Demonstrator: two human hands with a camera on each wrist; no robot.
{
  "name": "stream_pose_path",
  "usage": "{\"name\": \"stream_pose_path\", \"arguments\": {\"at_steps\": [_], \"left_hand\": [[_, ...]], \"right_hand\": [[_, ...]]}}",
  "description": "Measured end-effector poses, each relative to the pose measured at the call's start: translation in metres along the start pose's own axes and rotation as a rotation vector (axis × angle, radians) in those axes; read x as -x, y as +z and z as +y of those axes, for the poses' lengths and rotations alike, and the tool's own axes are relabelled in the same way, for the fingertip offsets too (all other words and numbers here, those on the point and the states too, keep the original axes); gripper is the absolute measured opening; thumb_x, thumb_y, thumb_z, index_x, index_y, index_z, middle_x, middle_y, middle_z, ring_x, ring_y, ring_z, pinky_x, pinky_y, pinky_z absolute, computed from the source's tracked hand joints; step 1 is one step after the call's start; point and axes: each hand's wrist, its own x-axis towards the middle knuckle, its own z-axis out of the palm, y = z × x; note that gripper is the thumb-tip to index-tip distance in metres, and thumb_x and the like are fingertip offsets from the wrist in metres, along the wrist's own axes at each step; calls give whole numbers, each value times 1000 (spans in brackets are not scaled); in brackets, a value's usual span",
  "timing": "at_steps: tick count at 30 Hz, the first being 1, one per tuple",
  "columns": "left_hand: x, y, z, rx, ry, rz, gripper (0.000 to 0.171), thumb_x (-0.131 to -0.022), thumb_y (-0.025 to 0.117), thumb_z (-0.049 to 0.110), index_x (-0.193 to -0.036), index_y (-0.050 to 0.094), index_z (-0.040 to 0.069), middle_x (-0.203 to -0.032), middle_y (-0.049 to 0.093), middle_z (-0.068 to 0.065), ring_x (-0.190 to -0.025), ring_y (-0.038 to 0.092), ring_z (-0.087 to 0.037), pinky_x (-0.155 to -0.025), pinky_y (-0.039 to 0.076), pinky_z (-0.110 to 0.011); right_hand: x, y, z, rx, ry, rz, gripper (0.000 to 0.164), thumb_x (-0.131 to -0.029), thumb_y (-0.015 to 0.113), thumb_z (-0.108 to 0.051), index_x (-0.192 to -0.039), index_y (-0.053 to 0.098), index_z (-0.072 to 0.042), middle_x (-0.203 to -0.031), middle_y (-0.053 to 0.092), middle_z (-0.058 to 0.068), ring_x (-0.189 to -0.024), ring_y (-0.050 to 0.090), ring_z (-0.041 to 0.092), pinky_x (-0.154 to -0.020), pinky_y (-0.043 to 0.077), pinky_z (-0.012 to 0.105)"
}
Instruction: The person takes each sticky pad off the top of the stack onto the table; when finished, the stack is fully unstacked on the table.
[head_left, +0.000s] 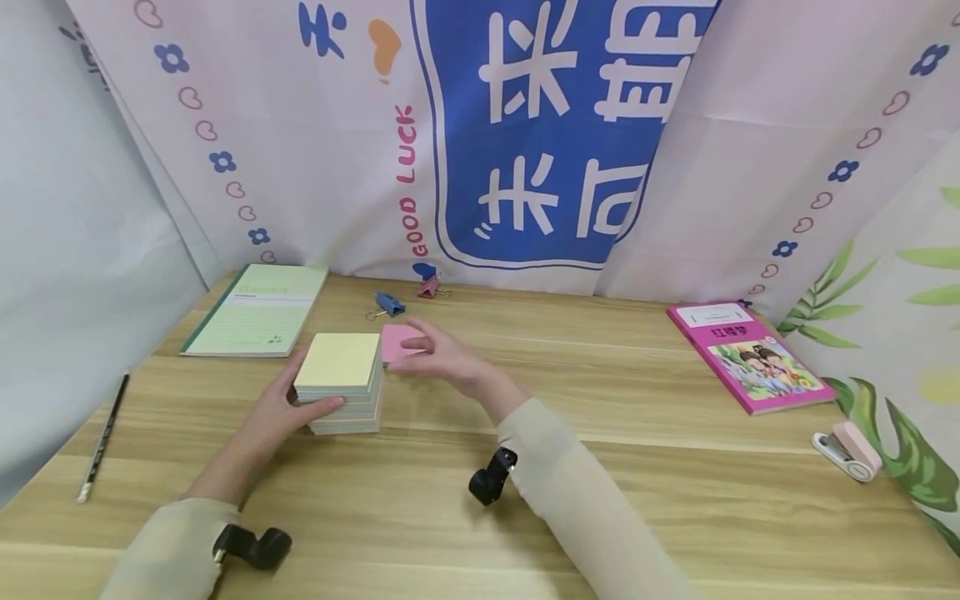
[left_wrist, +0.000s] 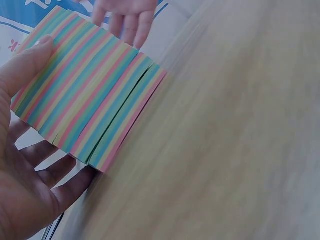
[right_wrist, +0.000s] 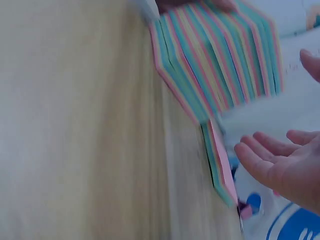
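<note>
My left hand [head_left: 281, 417] holds a tall stack of sticky notes [head_left: 339, 362], yellow on top, thumb on the near side and fingers on the far left side. In the left wrist view the stack's side [left_wrist: 87, 90] shows pink, yellow, green and blue stripes. Just right of the stack lies a low sticky note pad with a pink top [head_left: 393, 343], partly covered by my right hand [head_left: 442, 358]. That hand hovers by the pad with fingers spread and nothing between them; in the right wrist view its fingers [right_wrist: 257, 155] are apart from the pad's edge [right_wrist: 220, 170].
Behind the stack sit a blue binder clip [head_left: 390, 304] and a pink binder clip [head_left: 429, 288]. A green notebook [head_left: 255, 312] lies at the back left, a pencil [head_left: 103, 437] at the left edge. To the right are a pink book [head_left: 750, 358] and a stapler [head_left: 847, 451].
</note>
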Motion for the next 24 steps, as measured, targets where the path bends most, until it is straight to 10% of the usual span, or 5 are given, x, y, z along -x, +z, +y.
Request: {"name": "stream_pose_path", "arguments": {"at_steps": [12, 24], "left_hand": [[0, 1, 0, 15, 22, -5, 84, -77, 66, 23, -140, 10, 25, -138, 21, -15, -120, 20, -35, -91, 18, -58], [-1, 0, -1, -14, 8, -2, 88, -76, 67, 25, -140, 7, 22, -140, 14, -16, -124, 13, -37, -93, 12, -57]], "right_hand": [[-3, 43, -4, 207, -153, 73, 84, -68, 73, -15, -136, 23, -12, -127, 37, 3, -110, 38, 12, -94, 28, 35], [8, 26, 2, -26, -188, 67, 72, -69, 66, 9, -130, 33, -10, -99, 55, 11, -87, 54, 19, -75, 44, 27]]}}
